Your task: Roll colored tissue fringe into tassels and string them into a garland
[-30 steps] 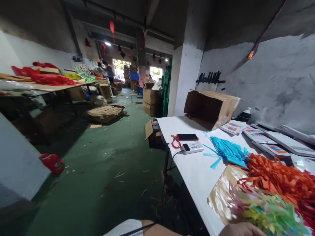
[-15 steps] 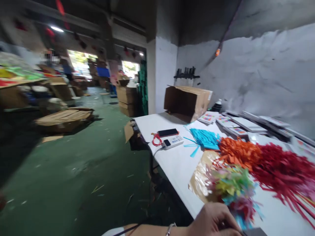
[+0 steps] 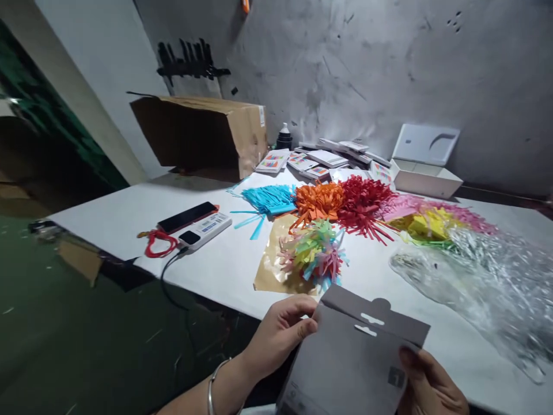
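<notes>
Between my two hands is a grey cardboard box (image 3: 345, 357), its hang-tab flap raised at the far end. My left hand (image 3: 283, 328), with a silver bangle at the wrist, pinches the box's upper left corner. Around the right edge, my right hand (image 3: 425, 380) grips with its thumb on the front face. Just beyond the box sits a multicoloured bunch of paper tassels (image 3: 315, 253), partly on a tan sheet (image 3: 272, 268). Farther back lie blue tassels (image 3: 270, 200), orange tassels (image 3: 318, 203) and red tassels (image 3: 365, 202).
A phone (image 3: 188, 217) and a white power bank (image 3: 205, 231) with a cable lie at the left. An open carton (image 3: 246, 135) stands behind them. Flat printed boxes (image 3: 328, 158) are piled by the wall. Clear plastic bags (image 3: 484, 288) cover the right side, near a white open box (image 3: 425, 178).
The view has swung right, from the workshop floor to the table. Both hands and the grey box are now in sight; before, one hand and a grey corner showed at the bottom.
</notes>
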